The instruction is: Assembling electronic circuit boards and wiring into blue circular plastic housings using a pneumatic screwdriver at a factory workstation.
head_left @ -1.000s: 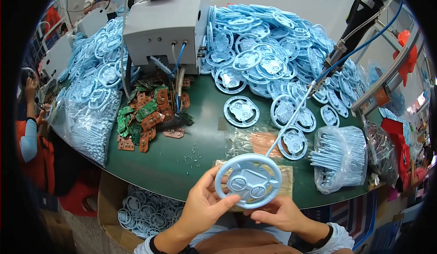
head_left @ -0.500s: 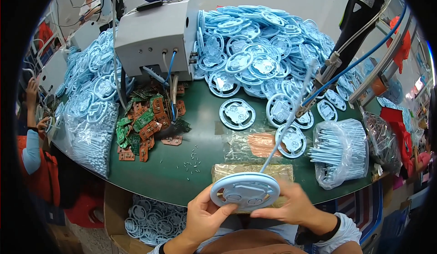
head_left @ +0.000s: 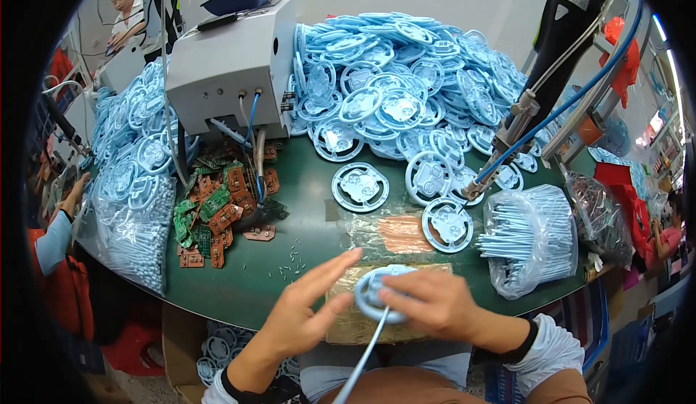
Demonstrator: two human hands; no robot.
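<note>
A light blue wheel-shaped plastic part (head_left: 367,304) is in my right hand (head_left: 435,304), whose fingers close over its right side. From it a long pale blue stick (head_left: 366,357) slants down toward my body. My left hand (head_left: 304,310) is off the part, just to its left, with fingers stretched apart and nothing in them. Below both hands is a tape-covered block (head_left: 435,268) at the table's front edge. Beyond it, one wheel part (head_left: 449,224) lies under the tip of a black powered screwdriver (head_left: 569,23), and another wheel part (head_left: 360,186) lies flat farther left.
A big heap of wheel parts (head_left: 406,78) fills the back. A grey machine box (head_left: 225,71) stands left, with circuit boards (head_left: 226,212) before it. Bagged sticks (head_left: 533,237) lie right, more (head_left: 130,237) left. Small metal pins (head_left: 291,260) are scattered. A co-worker's arm (head_left: 61,223) shows far left.
The wheel part has tipped over, its stick swinging from pointing away to pointing toward me. My left hand has let go and opened; my right hand keeps hold.
</note>
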